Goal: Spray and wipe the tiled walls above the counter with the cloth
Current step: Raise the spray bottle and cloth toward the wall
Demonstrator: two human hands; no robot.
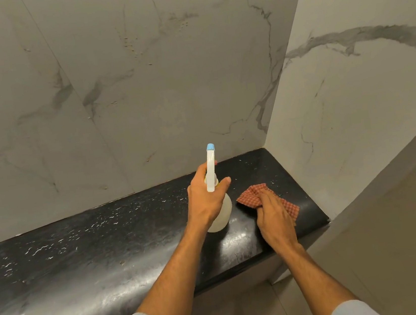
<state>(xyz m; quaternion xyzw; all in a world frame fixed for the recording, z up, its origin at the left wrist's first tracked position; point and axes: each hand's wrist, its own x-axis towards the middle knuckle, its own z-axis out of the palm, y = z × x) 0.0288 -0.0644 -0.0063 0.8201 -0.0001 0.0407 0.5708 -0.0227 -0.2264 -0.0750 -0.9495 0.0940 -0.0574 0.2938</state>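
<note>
My left hand (204,197) grips the neck of a white spray bottle (221,216) with a blue nozzle tip, which points up toward the back tiled wall (139,87). The bottle's base rests on or just above the black counter (82,253); I cannot tell which. My right hand (272,215) lies on a red checked cloth (253,195) that sits on the counter near the corner, fingers curled over it. Droplets or spots mark the back wall high up. The right tiled wall (352,98) meets the back wall at the corner.
The counter is a narrow black stone ledge with a rounded front edge and white scuffs. It ends at the right wall. A beige floor (248,310) lies below, and a grey wall edge (390,186) slants at the right.
</note>
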